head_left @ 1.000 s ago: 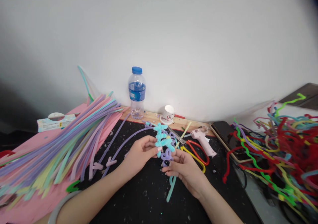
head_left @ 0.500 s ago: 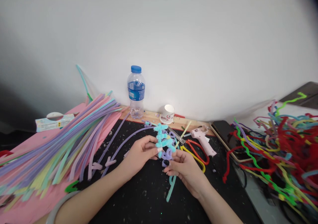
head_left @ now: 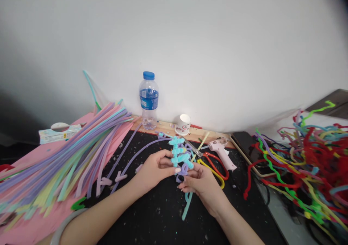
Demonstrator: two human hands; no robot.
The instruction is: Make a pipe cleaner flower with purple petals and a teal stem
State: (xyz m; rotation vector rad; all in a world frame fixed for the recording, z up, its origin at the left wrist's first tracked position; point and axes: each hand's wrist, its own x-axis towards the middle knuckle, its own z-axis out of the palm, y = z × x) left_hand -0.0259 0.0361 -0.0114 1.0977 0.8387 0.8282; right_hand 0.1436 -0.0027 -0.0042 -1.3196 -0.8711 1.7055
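Observation:
Between my hands is a bent pipe-cleaner piece (head_left: 178,154), light blue on top with purple loops (head_left: 184,169) at its lower end. My left hand (head_left: 157,168) pinches its lower left side, thumb in front and fingers behind. The purple loops sit between the thumb and fingers of my right hand (head_left: 202,183). Below the piece, a teal pipe cleaner (head_left: 187,208) with a loop lies over the black mat. A long purple pipe cleaner (head_left: 144,149) curves across the mat toward the piece from the left. How far the fingers wrap behind is hidden.
Pastel pipe cleaners (head_left: 78,158) lie fanned on pink paper at left. A water bottle (head_left: 149,102) and paper cup (head_left: 183,124) stand by the wall. Scissors (head_left: 214,165) and a pink glue gun (head_left: 223,154) lie right, near a phone (head_left: 248,149) and tangled pipe cleaners (head_left: 320,161).
My left thumb has slid slightly down and right on the piece, from the light blue part toward the purple loops. My right hand has barely moved.

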